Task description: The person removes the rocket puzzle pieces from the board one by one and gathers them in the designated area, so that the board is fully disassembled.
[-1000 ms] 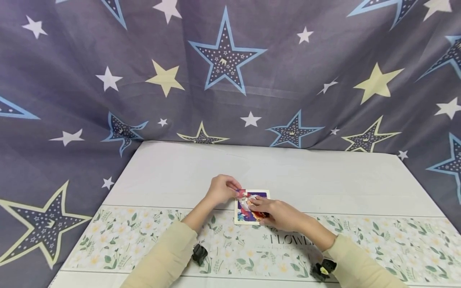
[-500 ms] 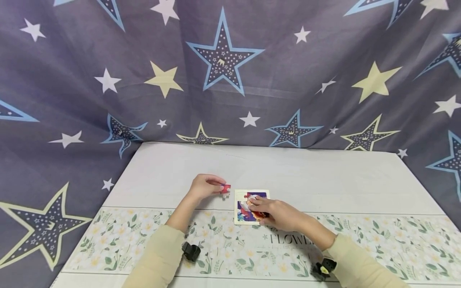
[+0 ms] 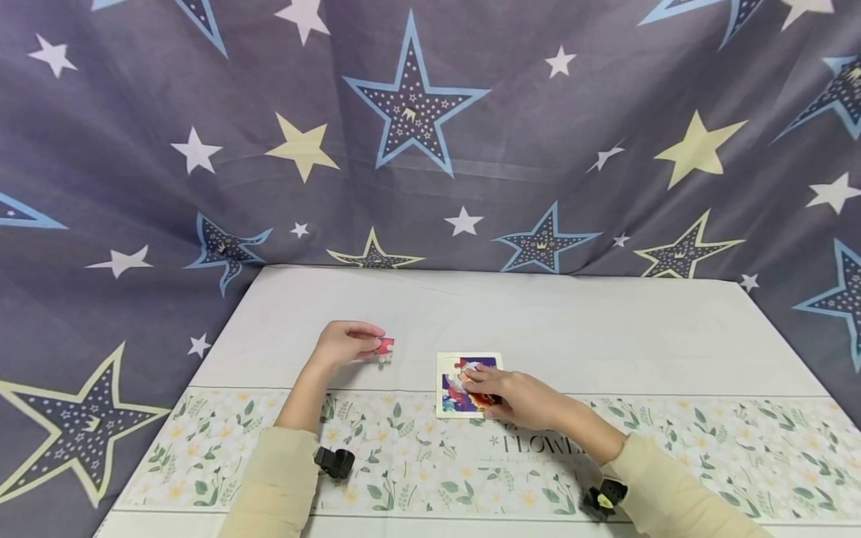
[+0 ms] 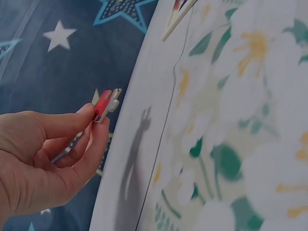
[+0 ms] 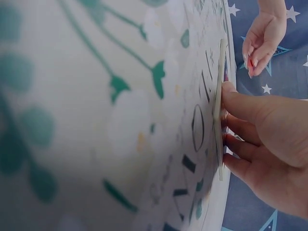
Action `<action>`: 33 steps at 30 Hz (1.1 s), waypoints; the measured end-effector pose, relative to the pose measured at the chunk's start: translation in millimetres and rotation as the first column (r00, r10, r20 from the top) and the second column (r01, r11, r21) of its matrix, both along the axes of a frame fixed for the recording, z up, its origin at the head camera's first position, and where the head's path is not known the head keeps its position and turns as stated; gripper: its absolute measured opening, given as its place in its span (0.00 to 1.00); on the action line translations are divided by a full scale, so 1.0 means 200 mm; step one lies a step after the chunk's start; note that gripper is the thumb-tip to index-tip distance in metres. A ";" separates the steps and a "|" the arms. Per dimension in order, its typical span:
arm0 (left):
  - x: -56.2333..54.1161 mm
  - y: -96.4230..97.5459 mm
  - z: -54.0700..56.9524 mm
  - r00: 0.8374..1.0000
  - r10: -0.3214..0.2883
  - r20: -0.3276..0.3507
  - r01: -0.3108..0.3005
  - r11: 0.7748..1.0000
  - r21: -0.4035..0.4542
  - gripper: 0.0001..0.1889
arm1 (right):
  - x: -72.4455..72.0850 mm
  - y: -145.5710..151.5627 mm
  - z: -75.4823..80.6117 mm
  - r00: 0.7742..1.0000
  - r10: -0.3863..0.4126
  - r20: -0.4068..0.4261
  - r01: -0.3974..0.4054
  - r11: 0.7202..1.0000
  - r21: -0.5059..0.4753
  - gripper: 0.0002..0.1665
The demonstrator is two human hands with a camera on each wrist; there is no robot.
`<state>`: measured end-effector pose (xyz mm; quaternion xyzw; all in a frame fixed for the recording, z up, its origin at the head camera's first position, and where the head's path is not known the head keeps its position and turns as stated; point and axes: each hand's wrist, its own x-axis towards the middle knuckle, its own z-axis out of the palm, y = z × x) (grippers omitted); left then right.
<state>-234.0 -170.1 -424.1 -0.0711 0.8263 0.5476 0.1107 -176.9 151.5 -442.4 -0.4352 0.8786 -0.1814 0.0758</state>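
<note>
A red jigsaw piece with knobbed edges (image 3: 385, 347) is pinched between the thumb and fingers of my left hand (image 3: 344, 345), raised over the white part of the table. In the left wrist view the piece (image 4: 106, 106) stands out past the fingertips. The small square jigsaw puzzle (image 3: 440, 396) lies flat to the right, with a cream frame and a colourful picture. Its upper left corner shows bare cream backing. My right hand (image 3: 521, 397) rests on the puzzle's right side, fingertips on the picture, and covers part of it.
A white table covering (image 3: 578, 321) has a floral band (image 3: 417, 471) with printed lettering across the front. Behind and beside the table hangs a dark star-patterned cloth (image 3: 377, 194). Black wrist cameras (image 3: 335, 462) sit on both forearms.
My left hand has lifted the red jigsaw piece from the puzzle's upper left corner and carried it left, exposing the cream backing. The right hand has stayed on the puzzle.
</note>
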 end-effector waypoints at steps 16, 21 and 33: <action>0.01 -0.13 -0.04 0.998 0.011 -0.065 -0.029 0.956 -0.293 0.08 | 0.00 0.00 0.01 1.000 -0.011 0.029 0.011 1.000 -0.002 0.30; 0.00 -0.13 -0.05 0.997 0.025 -0.075 -0.047 0.951 -0.304 0.07 | 0.00 0.01 0.01 1.000 -0.003 0.021 0.003 1.000 -0.014 0.30; -0.01 -0.14 -0.05 0.985 0.015 -0.172 -0.084 0.912 -0.401 0.06 | 0.00 0.00 -0.02 0.998 -0.031 0.046 0.031 0.999 0.008 0.30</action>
